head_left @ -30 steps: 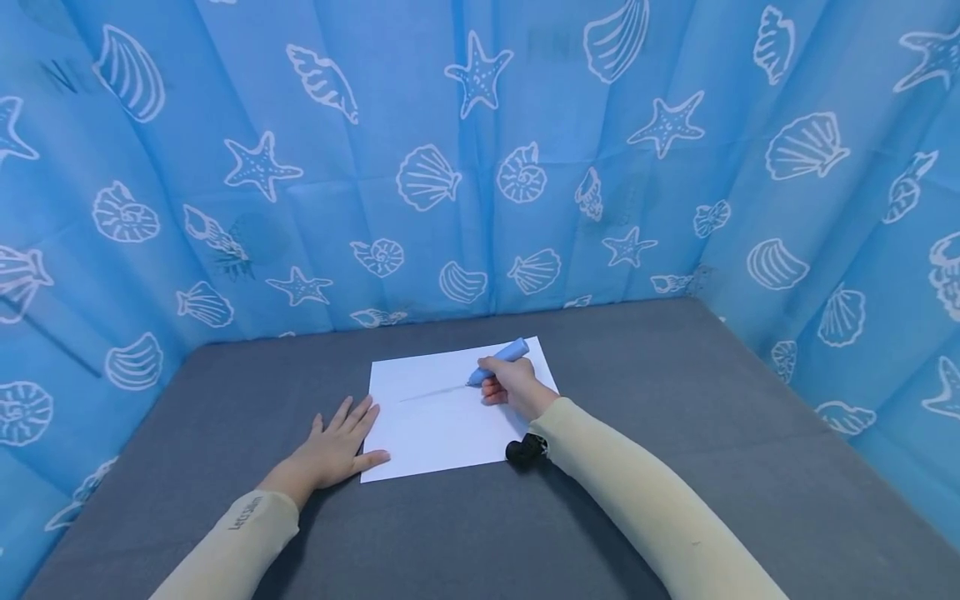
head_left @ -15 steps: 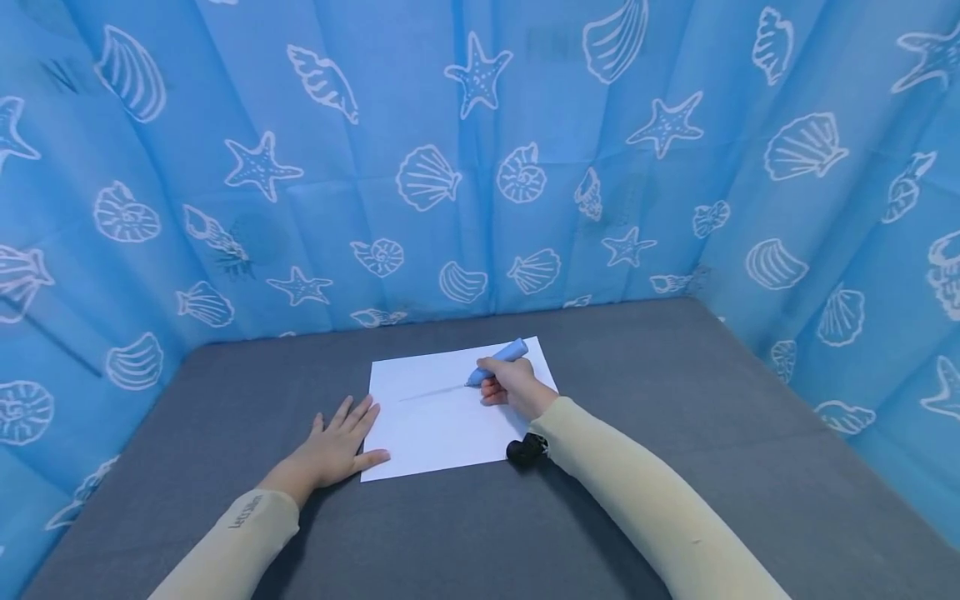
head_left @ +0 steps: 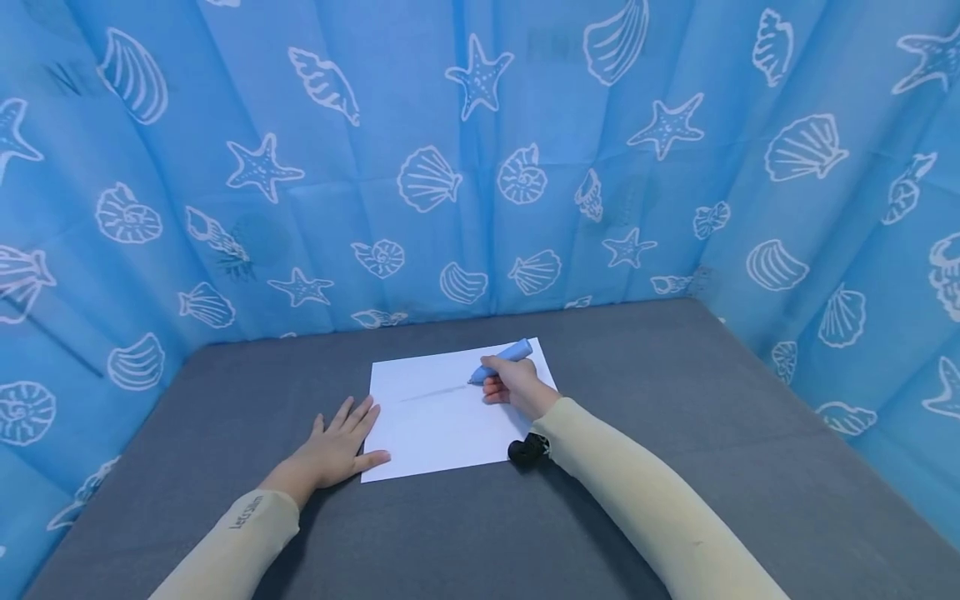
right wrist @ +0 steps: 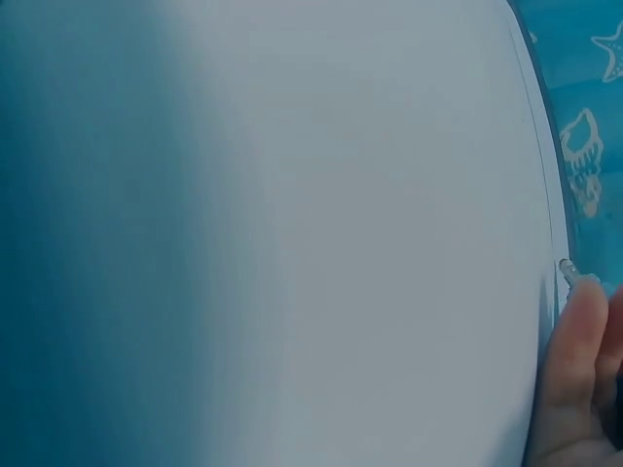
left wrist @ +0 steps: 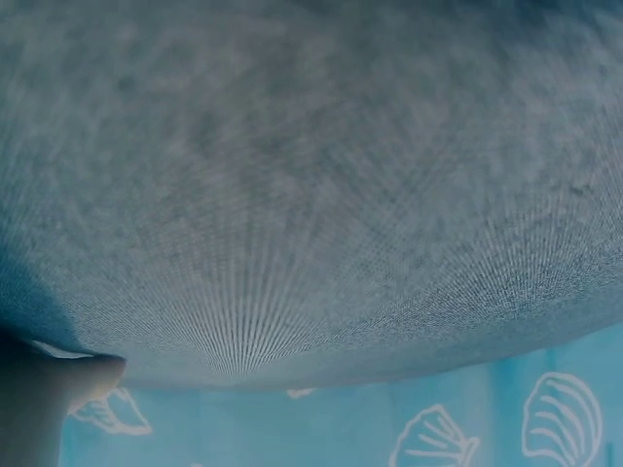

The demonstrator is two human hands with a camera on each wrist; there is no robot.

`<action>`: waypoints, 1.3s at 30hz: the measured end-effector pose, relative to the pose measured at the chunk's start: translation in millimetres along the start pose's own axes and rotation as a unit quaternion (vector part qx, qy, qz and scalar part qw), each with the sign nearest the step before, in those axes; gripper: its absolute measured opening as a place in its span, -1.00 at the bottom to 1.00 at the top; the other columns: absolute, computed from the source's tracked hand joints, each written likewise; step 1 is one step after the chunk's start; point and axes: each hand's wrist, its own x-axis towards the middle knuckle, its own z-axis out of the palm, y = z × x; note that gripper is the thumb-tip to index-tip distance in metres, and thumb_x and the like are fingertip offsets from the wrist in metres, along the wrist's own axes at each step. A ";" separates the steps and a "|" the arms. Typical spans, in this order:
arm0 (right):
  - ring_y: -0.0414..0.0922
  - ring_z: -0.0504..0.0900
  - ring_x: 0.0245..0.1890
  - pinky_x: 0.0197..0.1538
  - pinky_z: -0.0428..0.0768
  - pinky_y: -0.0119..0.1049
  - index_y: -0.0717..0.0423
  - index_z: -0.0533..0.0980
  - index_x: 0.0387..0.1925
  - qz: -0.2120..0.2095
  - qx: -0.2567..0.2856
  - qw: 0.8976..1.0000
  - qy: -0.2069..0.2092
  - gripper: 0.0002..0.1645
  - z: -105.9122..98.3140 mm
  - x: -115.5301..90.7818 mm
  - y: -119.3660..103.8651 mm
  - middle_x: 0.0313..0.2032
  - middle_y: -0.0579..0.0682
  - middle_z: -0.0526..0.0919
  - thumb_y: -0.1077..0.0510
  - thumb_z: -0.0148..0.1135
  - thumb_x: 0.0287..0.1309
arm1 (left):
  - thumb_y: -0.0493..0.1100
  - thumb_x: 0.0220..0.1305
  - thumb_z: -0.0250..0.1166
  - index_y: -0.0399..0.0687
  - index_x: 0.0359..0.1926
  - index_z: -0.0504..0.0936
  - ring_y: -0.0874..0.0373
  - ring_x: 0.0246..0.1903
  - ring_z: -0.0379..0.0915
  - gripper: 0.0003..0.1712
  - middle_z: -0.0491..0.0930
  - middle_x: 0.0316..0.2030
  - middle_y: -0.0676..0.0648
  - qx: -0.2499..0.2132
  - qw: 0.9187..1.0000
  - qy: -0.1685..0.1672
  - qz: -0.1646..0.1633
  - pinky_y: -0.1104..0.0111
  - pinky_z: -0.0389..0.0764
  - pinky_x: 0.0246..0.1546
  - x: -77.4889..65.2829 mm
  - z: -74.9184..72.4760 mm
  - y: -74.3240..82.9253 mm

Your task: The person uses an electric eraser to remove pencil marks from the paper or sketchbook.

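Note:
A white sheet of paper (head_left: pixel 442 433) lies on the grey cloth surface, with a thin, faint line (head_left: pixel 431 394) slanting up to the right across it. My right hand (head_left: pixel 513 385) pinches a thick light-blue pen (head_left: pixel 516 350), tilted, its narrow tip just beyond the line's right end. In the right wrist view, the pen tip (right wrist: pixel 567 268) shows past the fingers (right wrist: pixel 581 331), close to the line. Fingers spread, my left hand (head_left: pixel 333 450) rests flat at the paper's left edge, the thumb over the sheet. Only part of that hand (left wrist: pixel 58 389) appears in the left wrist view.
Grey cloth (head_left: pixel 420 542) covers the table all round the paper. A blue curtain (head_left: pixel 480 225) printed with white shells and starfish hangs behind and along the sides. A small black device (head_left: pixel 527 451) sits under the right wrist, over the paper's lower right corner.
The right hand and pen have shifted very slightly to the right, the tip now a little off the line's end. The left hand and paper have stayed put.

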 end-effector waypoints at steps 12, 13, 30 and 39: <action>-0.24 0.53 -0.72 -0.53 0.62 -0.36 0.30 0.49 -0.35 0.005 -0.004 1.000 0.001 -0.72 0.7 -2.7 0.0 -0.67 0.01 0.53 0.11 0.24 0.25 | 0.52 0.24 -0.04 -0.15 0.52 -0.02 -0.30 0.46 -0.38 0.11 -0.15 0.51 -0.21 -0.002 1.000 -0.011 -0.008 -0.40 -0.33 0.22 1.3 -1.5 2.8; -0.24 0.53 -0.72 -0.53 0.62 -0.37 0.29 0.49 -0.36 0.003 -0.006 1.000 0.005 -0.72 1.1 -2.5 0.6 -0.67 0.00 0.52 0.11 0.24 0.25 | 0.53 0.24 -0.06 -0.14 0.52 -0.03 -0.29 0.46 -0.38 0.12 -0.16 0.52 -0.21 0.000 1.000 -0.014 -0.009 -0.39 -0.32 0.22 1.5 -1.4 3.3; -0.23 0.53 -0.72 -0.53 0.62 -0.37 0.29 0.49 -0.37 -0.008 -0.024 1.000 0.002 -0.71 3.8 -1.5 2.9 -0.66 0.00 0.52 0.10 0.25 0.25 | 0.51 0.25 -0.04 -0.19 0.51 -0.02 -0.32 0.45 -0.39 0.12 -0.15 0.51 -0.25 -0.011 1.000 -0.012 -0.004 -0.40 -0.36 0.21 -3.5 -9.2 11.0; -0.23 0.53 -0.73 -0.53 0.62 -0.36 0.29 0.50 -0.37 -0.009 -0.022 1.000 0.005 -0.71 3.7 -2.4 3.4 -0.67 0.01 0.52 0.10 0.26 0.24 | 0.56 0.23 -0.10 -0.14 0.53 -0.06 -0.29 0.46 -0.40 0.14 -0.18 0.52 -0.21 -0.002 1.000 -0.012 -0.006 -0.38 -0.34 0.23 -2.0 -4.9 6.3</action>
